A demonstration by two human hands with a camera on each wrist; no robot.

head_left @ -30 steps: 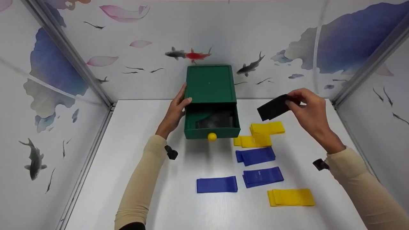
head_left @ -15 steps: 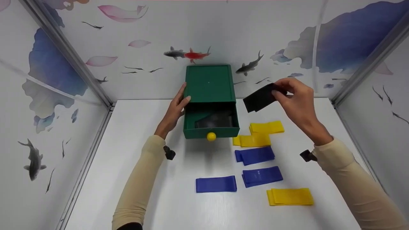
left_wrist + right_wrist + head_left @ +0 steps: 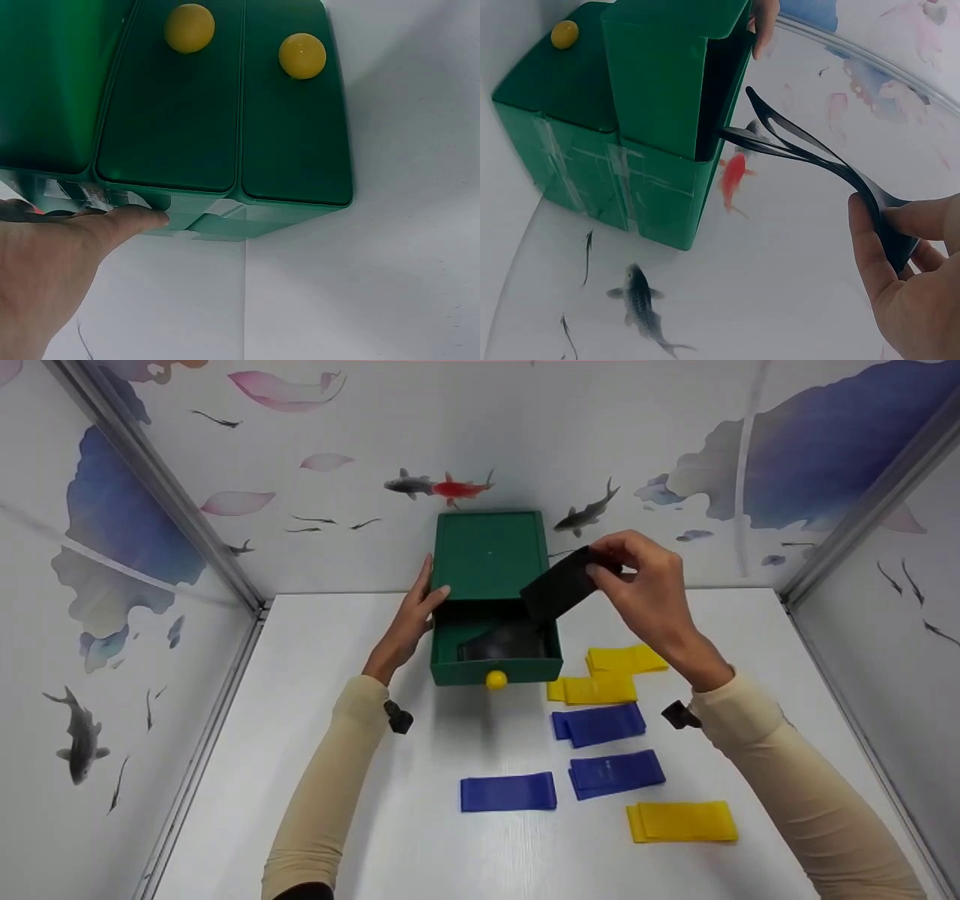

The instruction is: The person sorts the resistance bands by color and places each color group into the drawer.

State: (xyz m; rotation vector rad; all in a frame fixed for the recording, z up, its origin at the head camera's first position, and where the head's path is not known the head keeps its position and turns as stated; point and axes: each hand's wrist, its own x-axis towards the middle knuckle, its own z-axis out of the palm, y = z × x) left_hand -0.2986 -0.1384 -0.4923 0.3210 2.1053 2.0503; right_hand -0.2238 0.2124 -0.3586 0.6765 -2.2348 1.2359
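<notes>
Two hands, well apart, either side of a green box (image 3: pixel 491 556). Left hand (image 3: pixel 403 622): fingers stretched along the box's left side, touching, not wrapped round. Right hand (image 3: pixel 652 591): thumb and fingers pinch one end of a folded black strip (image 3: pixel 559 585). Strip tilted, free end lowest, over the right side of the pulled-out top drawer (image 3: pixel 450 673). Right wrist view: free ends splayed into loops. More dark strips (image 3: pixel 504 645) inside the drawer. Lower drawers pushed in, yellow knobs (image 3: pixel 302 56) on them. White table (image 3: pixel 420 847): three lots each of blue strips (image 3: pixel 508 793) and yellow strips (image 3: pixel 684 822), front and right of the box.
</notes>
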